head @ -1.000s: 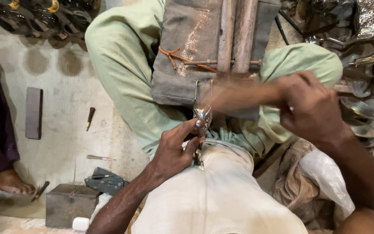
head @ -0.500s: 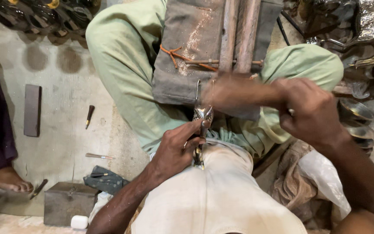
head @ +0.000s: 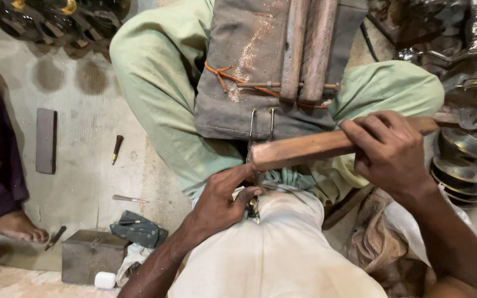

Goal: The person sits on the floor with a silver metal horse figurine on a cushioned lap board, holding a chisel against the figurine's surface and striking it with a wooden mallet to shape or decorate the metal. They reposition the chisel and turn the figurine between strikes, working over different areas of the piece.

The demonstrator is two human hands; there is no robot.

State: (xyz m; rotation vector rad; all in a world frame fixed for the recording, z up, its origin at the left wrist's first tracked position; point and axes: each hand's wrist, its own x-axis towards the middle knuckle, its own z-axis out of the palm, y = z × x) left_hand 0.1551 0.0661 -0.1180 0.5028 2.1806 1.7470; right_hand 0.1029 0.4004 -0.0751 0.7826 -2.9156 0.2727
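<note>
floor at left: a flat dark bar [head: 45,140], a small dark-handled tool [head: 116,149] and a thin stick [head: 128,198] lie apart on the pale floor; a metal box [head: 90,255] sits near the lower edge, a folded dark cloth [head: 137,229] just beside it
left hand [head: 220,201]: fingers curled close, pinching a small shiny metal piece [head: 254,208] at the lap, against the cream cloth; most of the piece is hidden by thumb and fingers
grey pad [head: 260,72]: lies over the green-clad knees, two wooden bars tied on it with orange cord; pale dust streaks its surface
wooden-handled tool [head: 327,143]: held level, its near end right over the metal piece
right hand [head: 390,154]: wrapped tight round the handle, fingers fully closed
progress: judging by the dust and the grip, the working of the piece is under way; how much of it is finished cannot be told, since it is mostly covered
right edge: stacked metal bowls [head: 459,165] near the right wrist
</note>
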